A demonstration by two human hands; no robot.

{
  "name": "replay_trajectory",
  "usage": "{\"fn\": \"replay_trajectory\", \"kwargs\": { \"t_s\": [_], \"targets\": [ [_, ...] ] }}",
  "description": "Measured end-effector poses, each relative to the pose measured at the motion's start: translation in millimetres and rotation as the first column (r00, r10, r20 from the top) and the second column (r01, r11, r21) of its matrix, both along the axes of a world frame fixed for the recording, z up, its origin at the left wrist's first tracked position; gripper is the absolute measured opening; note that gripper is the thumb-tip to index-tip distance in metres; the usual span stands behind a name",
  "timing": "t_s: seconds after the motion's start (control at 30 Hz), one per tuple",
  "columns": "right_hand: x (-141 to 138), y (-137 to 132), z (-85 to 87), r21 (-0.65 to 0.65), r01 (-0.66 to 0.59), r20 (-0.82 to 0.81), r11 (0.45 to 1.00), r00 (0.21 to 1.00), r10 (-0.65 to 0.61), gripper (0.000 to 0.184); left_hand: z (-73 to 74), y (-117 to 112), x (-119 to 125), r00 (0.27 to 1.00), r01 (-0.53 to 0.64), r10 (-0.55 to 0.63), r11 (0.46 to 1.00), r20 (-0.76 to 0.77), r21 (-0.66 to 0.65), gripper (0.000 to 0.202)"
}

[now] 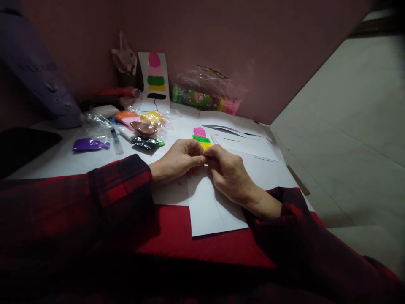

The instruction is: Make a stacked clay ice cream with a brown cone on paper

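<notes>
My left hand (182, 159) and my right hand (228, 173) meet at the fingertips over a white sheet of paper (205, 211). Both are pinched closed, and whatever lies between the fingers is too small or hidden to make out. Just beyond them on the paper is a textured clay shape in bands, with a pink top (199, 132), a green band (201, 138) and a yellow band (206, 145) partly covered by my fingers. A thin white stick (213, 138) lies beside the bands, close to my right hand.
Several clay packets, including a purple packet (91, 145) and a black packet (146, 143), lie left of my hands. A painted card (154, 78) leans on the wall near a clear plastic bag (205, 95). A purple cylinder (47, 76) stands far left.
</notes>
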State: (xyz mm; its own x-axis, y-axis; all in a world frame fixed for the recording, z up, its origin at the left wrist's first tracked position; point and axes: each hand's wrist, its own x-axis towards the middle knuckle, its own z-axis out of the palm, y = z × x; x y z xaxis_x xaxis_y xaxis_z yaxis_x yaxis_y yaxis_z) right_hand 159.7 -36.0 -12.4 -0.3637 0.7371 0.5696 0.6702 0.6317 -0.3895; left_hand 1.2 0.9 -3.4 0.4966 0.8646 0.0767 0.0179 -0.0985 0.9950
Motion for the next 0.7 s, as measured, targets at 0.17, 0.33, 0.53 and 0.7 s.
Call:
{"fn": "replay_trajectory", "kwargs": {
  "t_s": [0.17, 0.33, 0.53, 0.7],
  "targets": [
    [-2.1, -2.2, 2.2, 0.040, 0.013, -0.050, 0.999, 0.999, -0.011, 0.021, 0.6, -1.3, -0.1, 0.999, -0.046, 0.046, 0.999, -0.005, -0.023, 0.012],
    [-3.5, -3.3, 1.9, 0.035, 0.073, -0.090, 0.997, 0.994, -0.069, 0.018, 3.1, -3.4, 1.1, 0.997, -0.073, 0.073, 0.997, 0.004, -0.041, 0.013],
    [-4.9, -3.8, 1.4, -0.005, 0.122, -0.169, 0.993, 0.978, -0.121, 0.013, 6.6, -6.8, 3.2, 0.988, -0.114, 0.117, 0.993, 0.097, -0.045, 0.012],
    [-5.1, -2.9, 1.5, -0.033, 0.158, -0.219, 0.987, 0.962, -0.162, 0.011, 5.9, -5.7, 1.8, 0.976, -0.167, 0.173, 0.984, 0.134, -0.053, 0.009]
  ]
}}
